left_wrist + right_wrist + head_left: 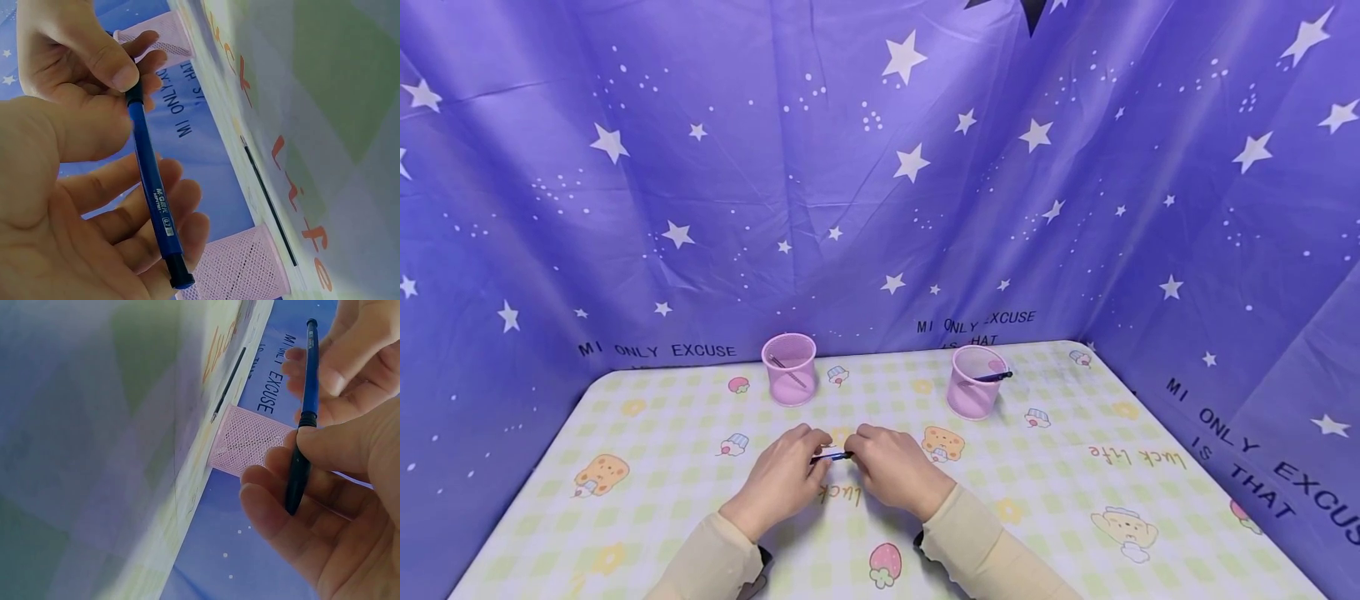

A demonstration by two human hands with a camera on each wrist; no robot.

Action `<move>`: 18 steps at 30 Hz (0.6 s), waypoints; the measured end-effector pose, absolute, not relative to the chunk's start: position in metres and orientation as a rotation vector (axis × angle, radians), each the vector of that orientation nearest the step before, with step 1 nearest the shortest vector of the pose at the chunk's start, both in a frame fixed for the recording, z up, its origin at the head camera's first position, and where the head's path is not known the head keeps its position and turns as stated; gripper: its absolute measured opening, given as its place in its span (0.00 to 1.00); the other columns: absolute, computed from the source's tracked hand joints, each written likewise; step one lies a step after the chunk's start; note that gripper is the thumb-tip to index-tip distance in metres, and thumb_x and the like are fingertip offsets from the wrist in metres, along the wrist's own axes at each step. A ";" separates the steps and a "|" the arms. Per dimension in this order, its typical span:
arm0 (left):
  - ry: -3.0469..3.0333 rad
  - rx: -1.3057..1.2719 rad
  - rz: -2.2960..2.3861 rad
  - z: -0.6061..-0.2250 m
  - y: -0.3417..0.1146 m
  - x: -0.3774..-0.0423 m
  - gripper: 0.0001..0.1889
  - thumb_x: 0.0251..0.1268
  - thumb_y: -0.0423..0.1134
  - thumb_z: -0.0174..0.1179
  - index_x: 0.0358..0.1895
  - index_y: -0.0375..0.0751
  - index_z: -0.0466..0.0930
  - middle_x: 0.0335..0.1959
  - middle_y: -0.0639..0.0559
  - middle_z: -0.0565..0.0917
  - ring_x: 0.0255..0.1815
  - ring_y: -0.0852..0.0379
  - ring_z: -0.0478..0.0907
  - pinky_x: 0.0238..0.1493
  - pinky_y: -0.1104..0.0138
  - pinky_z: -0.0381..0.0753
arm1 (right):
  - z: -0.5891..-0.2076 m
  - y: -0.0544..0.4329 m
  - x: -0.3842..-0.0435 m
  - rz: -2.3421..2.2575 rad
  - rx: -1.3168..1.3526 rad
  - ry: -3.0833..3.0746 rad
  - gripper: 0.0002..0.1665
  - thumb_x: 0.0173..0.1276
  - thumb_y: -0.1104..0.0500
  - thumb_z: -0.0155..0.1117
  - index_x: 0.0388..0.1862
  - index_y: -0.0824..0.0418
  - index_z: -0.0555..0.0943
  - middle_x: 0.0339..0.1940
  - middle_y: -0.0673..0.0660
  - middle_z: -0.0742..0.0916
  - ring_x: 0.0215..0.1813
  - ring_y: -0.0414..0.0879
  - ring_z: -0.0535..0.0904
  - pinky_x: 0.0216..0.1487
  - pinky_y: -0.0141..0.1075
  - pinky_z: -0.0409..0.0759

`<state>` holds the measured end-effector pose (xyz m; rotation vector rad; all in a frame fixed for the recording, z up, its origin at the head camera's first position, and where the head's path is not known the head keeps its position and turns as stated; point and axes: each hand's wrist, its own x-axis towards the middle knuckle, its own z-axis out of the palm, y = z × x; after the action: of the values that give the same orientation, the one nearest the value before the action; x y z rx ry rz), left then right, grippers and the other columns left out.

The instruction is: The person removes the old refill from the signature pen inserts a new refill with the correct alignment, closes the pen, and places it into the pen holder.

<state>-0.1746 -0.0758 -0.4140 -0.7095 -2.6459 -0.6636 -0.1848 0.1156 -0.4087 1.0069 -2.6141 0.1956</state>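
Both hands hold one ballpoint pen [831, 457] above the front-middle of the table. Its blue barrel [150, 175] lies across the curled fingers of the left hand [784, 485], the thumb beside it. At the black grip end [299, 472], the right hand [898, 468] pinches the pen between thumb and fingers. The pen's dark push-button end points toward the left side. Below the hands, a thin dark ink refill [270, 206] lies on the tablecloth, also visible in the right wrist view.
Two pink mesh pen cups stand toward the back. The left cup [790, 392] contains a thin dark stick; from the right cup [972, 398] a dark pen [996, 377] leans over the rim. A checked, printed cloth [685, 433] covers the table. Purple star-patterned curtains [850, 192] hang around it.
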 end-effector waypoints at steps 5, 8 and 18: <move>-2.697 -0.724 -0.671 -0.414 -0.075 -0.176 0.06 0.65 0.35 0.56 0.41 0.43 0.83 0.31 0.57 0.80 0.32 0.59 0.77 0.36 0.62 0.77 | -0.408 0.116 -0.184 0.204 1.005 -2.611 0.05 0.61 0.61 0.65 0.37 0.54 0.82 0.32 0.46 0.81 0.34 0.41 0.80 0.32 0.34 0.79; -2.719 -0.745 -0.665 -0.413 -0.075 -0.176 0.07 0.65 0.33 0.55 0.40 0.42 0.83 0.32 0.55 0.82 0.34 0.58 0.79 0.37 0.61 0.78 | -0.408 0.116 -0.184 0.202 1.002 -2.608 0.06 0.61 0.61 0.65 0.37 0.54 0.82 0.33 0.47 0.82 0.35 0.41 0.80 0.33 0.34 0.79; -2.714 -0.759 -0.620 -0.412 -0.076 -0.176 0.08 0.60 0.28 0.56 0.37 0.41 0.84 0.28 0.57 0.79 0.29 0.59 0.77 0.33 0.64 0.77 | -0.407 0.115 -0.184 0.198 1.001 -2.614 0.06 0.60 0.61 0.66 0.37 0.54 0.82 0.33 0.47 0.82 0.34 0.41 0.80 0.32 0.33 0.79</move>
<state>-0.1757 -0.0757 -0.4121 -0.7586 -2.7144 -0.6197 -0.1836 0.1150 -0.4074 1.0012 -2.6142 0.1985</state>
